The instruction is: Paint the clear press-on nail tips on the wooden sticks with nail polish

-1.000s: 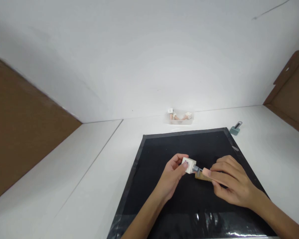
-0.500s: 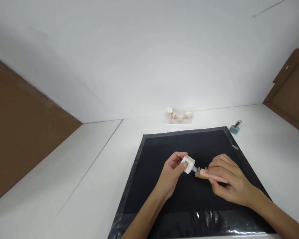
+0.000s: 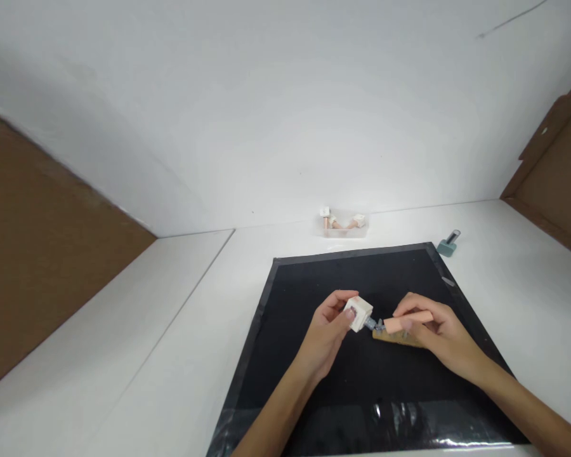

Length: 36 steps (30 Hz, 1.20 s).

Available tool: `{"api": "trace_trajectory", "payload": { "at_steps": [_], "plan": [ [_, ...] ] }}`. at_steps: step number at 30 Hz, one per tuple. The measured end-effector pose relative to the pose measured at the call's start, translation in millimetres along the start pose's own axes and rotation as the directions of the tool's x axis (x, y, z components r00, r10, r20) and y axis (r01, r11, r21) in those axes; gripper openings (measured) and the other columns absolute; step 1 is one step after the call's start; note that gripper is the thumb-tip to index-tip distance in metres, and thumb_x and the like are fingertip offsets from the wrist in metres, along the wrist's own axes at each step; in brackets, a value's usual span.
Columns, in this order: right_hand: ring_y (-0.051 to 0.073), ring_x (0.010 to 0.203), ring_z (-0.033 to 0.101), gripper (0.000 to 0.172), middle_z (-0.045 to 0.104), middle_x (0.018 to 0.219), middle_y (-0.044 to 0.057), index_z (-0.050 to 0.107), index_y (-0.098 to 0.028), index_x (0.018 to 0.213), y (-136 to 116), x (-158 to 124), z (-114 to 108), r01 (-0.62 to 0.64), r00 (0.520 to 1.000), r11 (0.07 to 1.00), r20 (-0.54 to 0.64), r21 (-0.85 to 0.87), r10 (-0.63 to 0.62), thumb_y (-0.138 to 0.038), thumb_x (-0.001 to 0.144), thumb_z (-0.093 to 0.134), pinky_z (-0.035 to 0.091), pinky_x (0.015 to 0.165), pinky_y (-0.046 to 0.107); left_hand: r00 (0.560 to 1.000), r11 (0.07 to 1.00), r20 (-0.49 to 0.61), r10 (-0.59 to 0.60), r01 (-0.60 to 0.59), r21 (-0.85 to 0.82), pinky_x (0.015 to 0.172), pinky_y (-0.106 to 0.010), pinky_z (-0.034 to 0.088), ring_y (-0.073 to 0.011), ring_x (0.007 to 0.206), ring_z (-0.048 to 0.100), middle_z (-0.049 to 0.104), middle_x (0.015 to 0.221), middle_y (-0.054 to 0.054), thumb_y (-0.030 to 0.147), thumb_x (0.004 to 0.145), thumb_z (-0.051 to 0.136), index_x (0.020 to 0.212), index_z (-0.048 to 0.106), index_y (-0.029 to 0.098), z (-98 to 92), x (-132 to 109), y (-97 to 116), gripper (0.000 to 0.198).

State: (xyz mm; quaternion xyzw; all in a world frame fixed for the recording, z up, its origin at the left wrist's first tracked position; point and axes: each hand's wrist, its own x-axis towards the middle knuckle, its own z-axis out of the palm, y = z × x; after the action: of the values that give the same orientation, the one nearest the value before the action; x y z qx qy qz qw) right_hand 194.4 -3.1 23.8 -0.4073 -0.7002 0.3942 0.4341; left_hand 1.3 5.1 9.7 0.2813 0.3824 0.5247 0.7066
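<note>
A white cube-shaped block (image 3: 361, 312) with a short grey neck is pinched between the thumb and fingers of my left hand (image 3: 326, 333). Its neck points right, towards a peach-coloured bar (image 3: 397, 324) gripped by my right hand (image 3: 442, 330). Small grey pieces (image 3: 379, 325) show between the neck and the bar's near end; whether they touch it I cannot tell. Just below the bar is a tan strip (image 3: 396, 338), its right end hidden by my right hand. Both hands are over a black mat (image 3: 304, 298).
Behind the mat, a clear plastic box (image 3: 345, 232) holds several white and peach pieces. A teal block with a silver stem (image 3: 447, 246) stands at the mat's far right corner. A small clear piece (image 3: 448, 281) lies on its right edge. Brown panels (image 3: 52, 254) flank the white table (image 3: 181, 355).
My right hand's fingers have shifted and the peach bar has tilted up at its right end, uncovering more of the tan strip. My left hand and the white block have hardly moved.
</note>
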Motion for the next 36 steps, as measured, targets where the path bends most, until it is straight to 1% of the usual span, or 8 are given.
{"api": "trace_trajectory", "payload": {
  "at_steps": [9,17,21,23,26,30,32,36],
  "plan": [
    [0.015,0.055,0.056,0.015,0.06,0.061,0.0,0.065,-0.019,0.07,0.5,1.3,-2.5,-0.26,0.955,0.933,-0.074,0.25,0.286,-0.032,0.075,0.06,0.045,0.052,0.025,0.999,0.997,-0.013,-0.031,0.03,-0.065,0.066,-0.023,0.047,-0.0113,0.066,0.06,0.067,0.071,-0.001,0.033,0.048,0.087,0.081,0.069,0.015,-1.1,-0.1,1.0,0.042],
    [0.015,0.057,0.056,0.018,0.06,0.064,0.001,0.066,-0.02,0.071,2.3,1.9,-6.2,-0.211,0.957,0.934,-0.135,0.289,0.258,-0.037,0.074,0.064,0.047,0.052,0.026,0.997,0.999,-0.079,0.008,-0.012,-0.049,0.077,-0.03,0.049,-0.0149,0.075,0.064,0.067,0.079,-0.001,0.03,0.053,0.084,0.088,0.063,0.016,-4.1,4.1,-0.9,0.044],
    [0.016,0.057,0.056,0.019,0.06,0.065,0.001,0.066,-0.02,0.074,2.9,1.7,-11.6,-0.173,0.962,0.95,-0.162,0.26,0.219,-0.038,0.076,0.063,0.048,0.053,0.028,0.973,0.994,-0.217,0.077,-0.06,0.086,0.073,-0.027,0.048,-0.013,0.072,0.062,0.064,0.078,0.002,0.02,0.05,0.084,0.089,0.062,0.016,-4.9,7.6,-3.1,0.045],
    [0.016,0.057,0.055,0.018,0.059,0.064,0.001,0.067,-0.02,0.074,2.2,2.9,-14.7,-0.158,0.96,0.954,-0.185,0.256,0.208,-0.037,0.076,0.063,0.048,0.054,0.028,0.968,0.985,-0.234,0.095,-0.057,0.163,0.072,-0.027,0.047,-0.0132,0.07,0.061,0.065,0.077,0.001,0.018,0.049,0.083,0.086,0.063,0.016,-6.0,9.8,-5.8,0.042],
    [0.015,0.057,0.054,0.015,0.058,0.062,0.0,0.067,-0.02,0.073,1.5,5.7,-18.5,-0.15,0.952,0.947,-0.218,0.284,0.216,-0.035,0.074,0.065,0.046,0.054,0.028,0.968,0.931,-0.195,0.159,-0.081,0.357,0.077,-0.03,0.044,-0.0171,0.078,0.06,0.068,0.079,-0.002,0.017,0.051,0.079,0.082,0.066,0.017,-9.3,13.8,-11.1,0.033],
    [0.015,0.056,0.053,0.015,0.057,0.062,0.0,0.066,-0.02,0.073,2.9,9.5,-21.9,-0.152,0.939,0.94,-0.253,0.305,0.234,-0.035,0.073,0.065,0.046,0.054,0.028,0.951,0.751,-0.137,0.276,-0.124,0.649,0.076,-0.031,0.039,-0.0204,0.081,0.056,0.068,0.08,-0.003,0.012,0.052,0.076,0.079,0.072,0.021,-14.5,19.1,-15.4,0.028],
    [0.015,0.056,0.053,0.016,0.057,0.061,0.0,0.066,-0.019,0.073,4.2,10.7,-23.2,-0.151,0.936,0.943,-0.263,0.297,0.233,-0.035,0.074,0.065,0.045,0.054,0.029,0.949,0.703,-0.114,0.293,-0.133,0.698,0.073,-0.03,0.037,-0.0203,0.077,0.053,0.067,0.078,-0.003,0.009,0.051,0.074,0.077,0.073,0.022,-16.1,21.3,-16.2,0.029],
    [0.016,0.056,0.053,0.017,0.055,0.059,-0.001,0.066,-0.019,0.073,6.5,11.9,-24.6,-0.147,0.932,0.945,-0.28,0.293,0.232,-0.036,0.074,0.065,0.045,0.054,0.029,0.952,0.686,-0.071,0.296,-0.16,0.71,0.073,-0.031,0.037,-0.0206,0.074,0.05,0.066,0.076,-0.001,0.005,0.051,0.07,0.074,0.072,0.025,-18.6,24.4,-17.3,0.03]
  ]
}}
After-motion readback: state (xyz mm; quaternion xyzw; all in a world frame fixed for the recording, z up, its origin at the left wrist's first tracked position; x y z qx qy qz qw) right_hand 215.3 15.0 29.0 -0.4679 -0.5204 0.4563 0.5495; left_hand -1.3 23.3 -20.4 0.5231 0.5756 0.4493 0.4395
